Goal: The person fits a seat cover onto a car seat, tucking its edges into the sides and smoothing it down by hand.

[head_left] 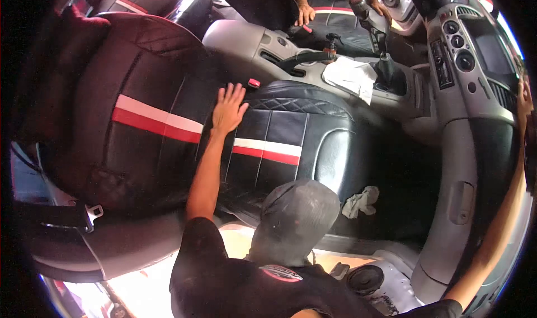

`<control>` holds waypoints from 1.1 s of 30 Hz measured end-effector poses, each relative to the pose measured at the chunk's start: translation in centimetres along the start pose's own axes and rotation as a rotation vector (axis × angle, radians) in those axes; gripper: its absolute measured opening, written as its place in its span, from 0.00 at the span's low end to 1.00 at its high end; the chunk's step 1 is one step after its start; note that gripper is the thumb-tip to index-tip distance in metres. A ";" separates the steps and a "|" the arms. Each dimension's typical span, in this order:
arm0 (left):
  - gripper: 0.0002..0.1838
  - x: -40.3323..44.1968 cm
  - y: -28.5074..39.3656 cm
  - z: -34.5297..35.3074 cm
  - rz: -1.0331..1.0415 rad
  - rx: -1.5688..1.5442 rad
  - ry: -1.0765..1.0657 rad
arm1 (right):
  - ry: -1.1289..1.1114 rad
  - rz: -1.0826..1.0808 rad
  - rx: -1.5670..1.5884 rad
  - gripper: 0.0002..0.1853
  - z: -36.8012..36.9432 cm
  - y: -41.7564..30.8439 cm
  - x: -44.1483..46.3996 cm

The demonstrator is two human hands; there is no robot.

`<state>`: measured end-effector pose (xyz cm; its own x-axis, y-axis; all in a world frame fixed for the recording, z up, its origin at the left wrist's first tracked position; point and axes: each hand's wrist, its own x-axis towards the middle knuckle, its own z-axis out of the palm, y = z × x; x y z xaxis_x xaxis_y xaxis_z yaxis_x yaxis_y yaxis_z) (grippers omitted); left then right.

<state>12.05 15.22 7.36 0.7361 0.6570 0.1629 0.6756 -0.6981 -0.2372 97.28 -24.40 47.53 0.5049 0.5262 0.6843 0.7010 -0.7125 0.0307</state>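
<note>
Neither of my own hands can be made out. In front of me, a person in a grey cap (296,220) and black shirt (240,290) leans into a car, seen from above and behind. That person's left hand (227,108) lies flat with fingers spread at the rear of the black seat cushion (268,131), beside a red buckle (254,83). Their right arm (498,240) stretches along the dashboard; its hand (524,97) is at the far right edge, its grip unclear. A small patch of skin shows at the bottom edge; whose it is I cannot tell.
A white cloth (351,77) lies on the grey centre console (238,38); another cloth (361,202) is on the dark floor. Across the car, a second person's hand (305,14) rests at the other seat (335,24). A door speaker (364,279) shows below.
</note>
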 end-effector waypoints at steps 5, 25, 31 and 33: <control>0.32 -1.6 0.1 5.7 -0.211 -0.732 0.125 | 0.159 -0.262 0.025 0.23 -6.0 -9.0 -5.5; 0.34 -22.3 10.5 -20.0 -0.994 -1.272 -0.765 | 0.166 -0.253 0.091 0.21 -5.9 -10.7 -5.8; 0.23 -20.8 4.8 -3.4 -0.593 -0.639 0.192 | 0.097 -0.194 0.055 0.23 -6.9 -11.7 -5.7; 0.32 -19.7 7.0 0.7 -0.659 -0.482 -0.017 | 0.069 -0.159 0.046 0.23 -7.3 -12.1 -6.1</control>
<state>2.26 -2.46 1.84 0.1828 0.9770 0.1100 0.9165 -0.2098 0.3406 82.06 -22.33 48.29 0.3513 0.5961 0.7220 0.7921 -0.6004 0.1102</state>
